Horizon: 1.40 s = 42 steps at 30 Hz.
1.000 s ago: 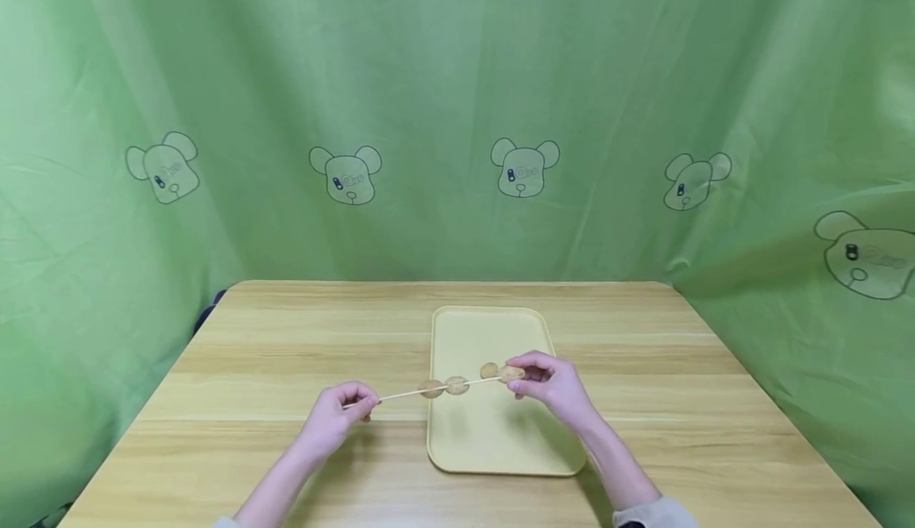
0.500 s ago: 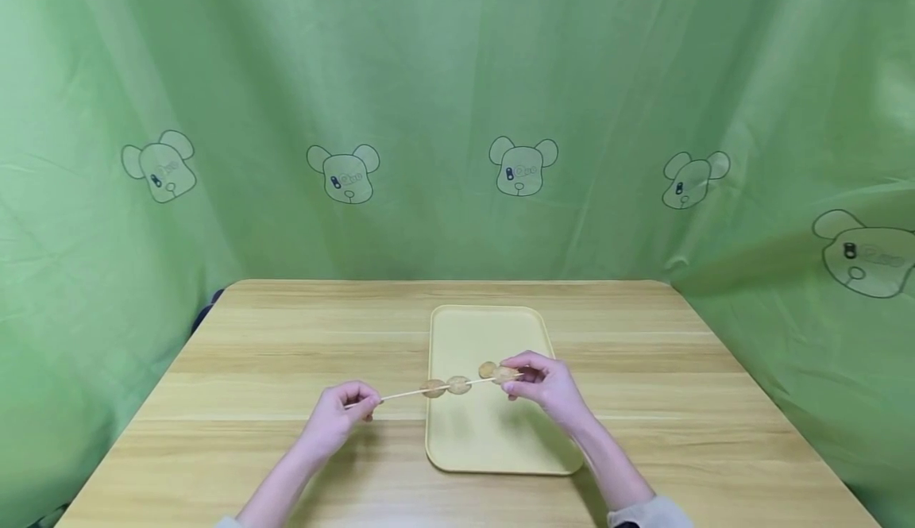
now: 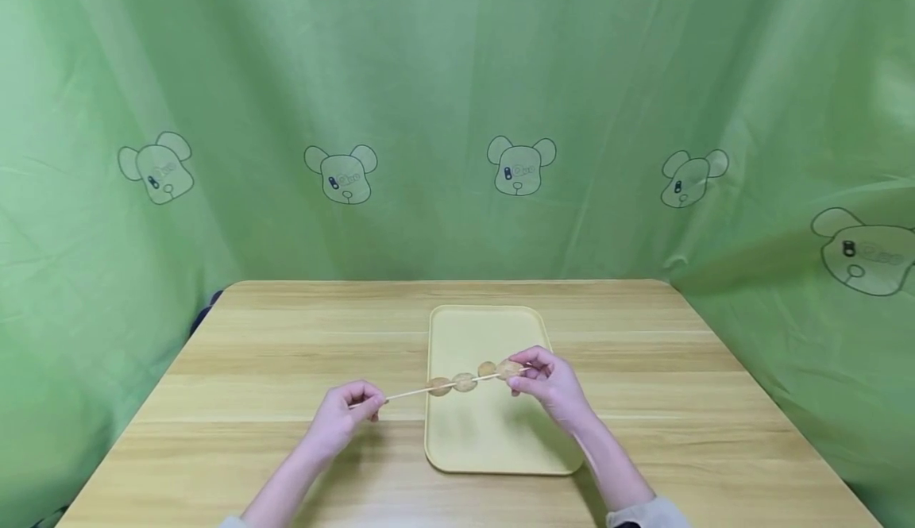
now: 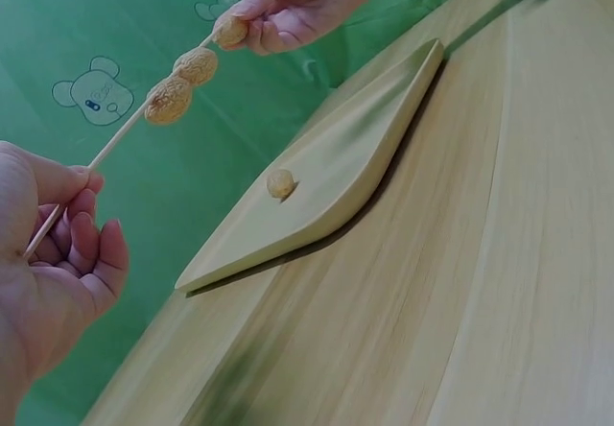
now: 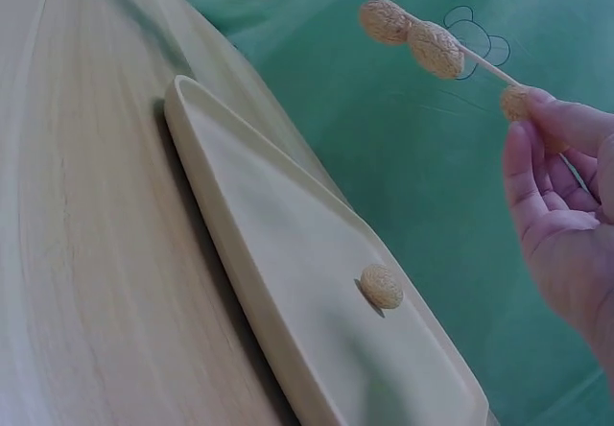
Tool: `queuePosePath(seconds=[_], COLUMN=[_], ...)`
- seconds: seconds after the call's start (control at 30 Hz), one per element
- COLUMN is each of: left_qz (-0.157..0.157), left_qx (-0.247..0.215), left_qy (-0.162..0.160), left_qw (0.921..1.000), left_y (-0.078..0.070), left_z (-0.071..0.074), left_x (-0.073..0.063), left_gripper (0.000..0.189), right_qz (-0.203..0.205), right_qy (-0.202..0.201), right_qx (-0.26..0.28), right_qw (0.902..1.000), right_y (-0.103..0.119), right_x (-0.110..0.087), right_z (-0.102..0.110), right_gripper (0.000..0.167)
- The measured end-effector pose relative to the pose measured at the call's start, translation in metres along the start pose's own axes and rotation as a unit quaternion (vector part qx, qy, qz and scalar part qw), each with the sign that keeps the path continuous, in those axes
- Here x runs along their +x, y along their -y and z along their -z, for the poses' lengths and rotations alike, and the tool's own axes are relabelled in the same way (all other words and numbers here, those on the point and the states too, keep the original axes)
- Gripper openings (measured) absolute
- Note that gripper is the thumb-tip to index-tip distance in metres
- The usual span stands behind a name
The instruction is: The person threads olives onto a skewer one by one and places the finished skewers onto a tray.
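My left hand (image 3: 345,415) grips a thin wooden skewer (image 3: 407,393) near one end, thumb against bent fingers. Two wrinkled tan balls, one nearer the left hand (image 3: 439,386) and the other beside it (image 3: 465,382), are threaded midway along it. At the far end my right hand (image 3: 549,389) pinches a third tan ball (image 4: 230,30) between thumb and fingers. The skewer's tip shows just past this ball in the head view. Another loose ball (image 5: 382,286) lies on the pale yellow tray (image 3: 493,448), below the raised skewer.
The tray rests on a wood-grain table (image 3: 250,353), its raised rim toward both wrist cameras. A green curtain (image 3: 429,52) printed with bear heads hangs behind the table and on both sides.
The left hand has shifted slightly right with the skewer. The two threaded balls have come closer to the ball in the right hand, and the tip shows farther past that ball.
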<state>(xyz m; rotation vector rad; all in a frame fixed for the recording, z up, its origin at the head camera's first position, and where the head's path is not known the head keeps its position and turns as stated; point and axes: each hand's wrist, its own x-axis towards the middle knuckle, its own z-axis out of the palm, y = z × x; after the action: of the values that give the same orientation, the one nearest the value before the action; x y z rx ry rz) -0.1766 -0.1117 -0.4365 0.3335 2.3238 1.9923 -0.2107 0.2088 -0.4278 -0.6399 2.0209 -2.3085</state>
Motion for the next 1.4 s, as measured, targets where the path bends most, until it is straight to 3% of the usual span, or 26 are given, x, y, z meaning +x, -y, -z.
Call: queuePosePath(seconds=[0.73,1.0,1.2,1.4], left_qz=[-0.011,-0.013,-0.032,-0.026], left_qx=[-0.014,-0.026,-0.035,-0.030], left_qy=[-0.003,-0.001,0.007,0.005], left_qw=[0.9998,0.9996,0.9989,0.9992], left_y=[0.000,-0.002,-0.003,-0.002], left_z=[-0.002,-0.002,-0.001,-0.002], left_x=[-0.001,-0.002,-0.003,-0.002], left_gripper=[0.020,0.020,0.020,0.020], right_qz=[0.009,0.003,-0.008,-0.001], right_qy=[0.014,0.011,0.004,0.006], right_qx=[0.086,0.094,0.099,0.112], right_qw=[0.9961,0.9955,0.9950,0.9936], right_y=[-0.005,-0.006,-0.006,-0.007], right_x=[-0.001,0.000,-0.001,-0.001], right_z=[-0.010,-0.014,-0.018,-0.020], right_gripper=[0.037,0.035,0.035,0.035])
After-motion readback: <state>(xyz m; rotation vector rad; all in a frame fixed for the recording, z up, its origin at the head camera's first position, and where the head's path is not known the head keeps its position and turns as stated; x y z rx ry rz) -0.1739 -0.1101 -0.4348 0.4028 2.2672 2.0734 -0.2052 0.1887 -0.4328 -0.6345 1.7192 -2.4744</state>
